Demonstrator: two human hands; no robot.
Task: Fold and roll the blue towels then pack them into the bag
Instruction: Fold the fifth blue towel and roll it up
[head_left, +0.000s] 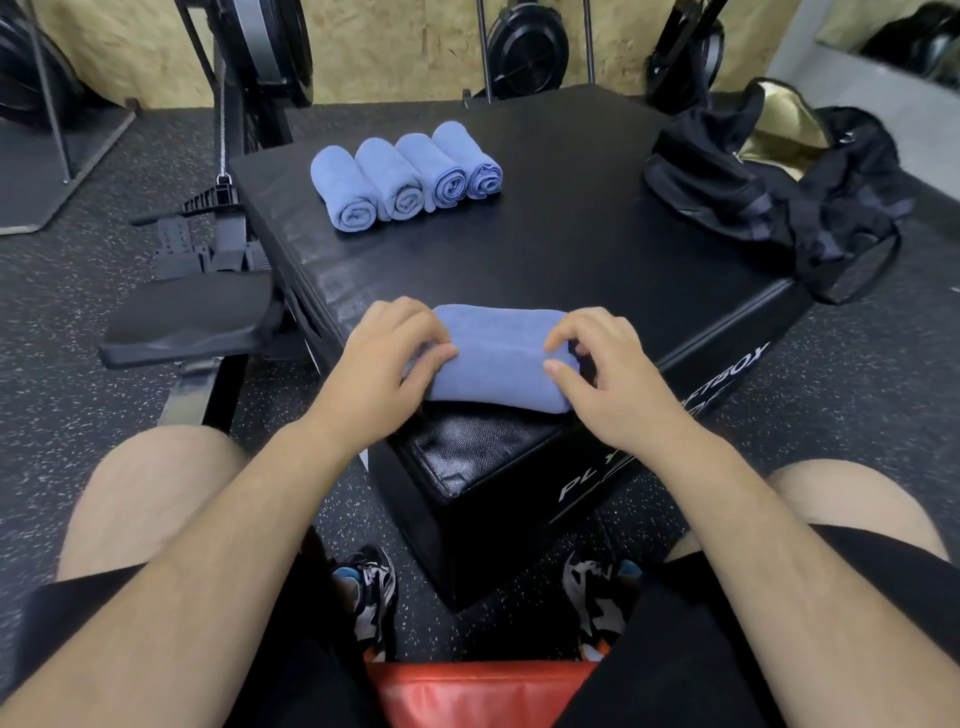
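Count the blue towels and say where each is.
5. Four rolled towels line the box's far left. The fifth towel lies at its near edge, held by the left hand and right hand. The bag may hide more.

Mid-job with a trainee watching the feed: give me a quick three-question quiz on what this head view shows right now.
1. How many rolled towels lie in the row on the black box?
2. True or false: the left hand and right hand both grip the fifth towel.
3. The bag is: A) on the person's lap; B) at the box's right corner, open; C) left of the row.
Key: 1 four; 2 true; 3 B.
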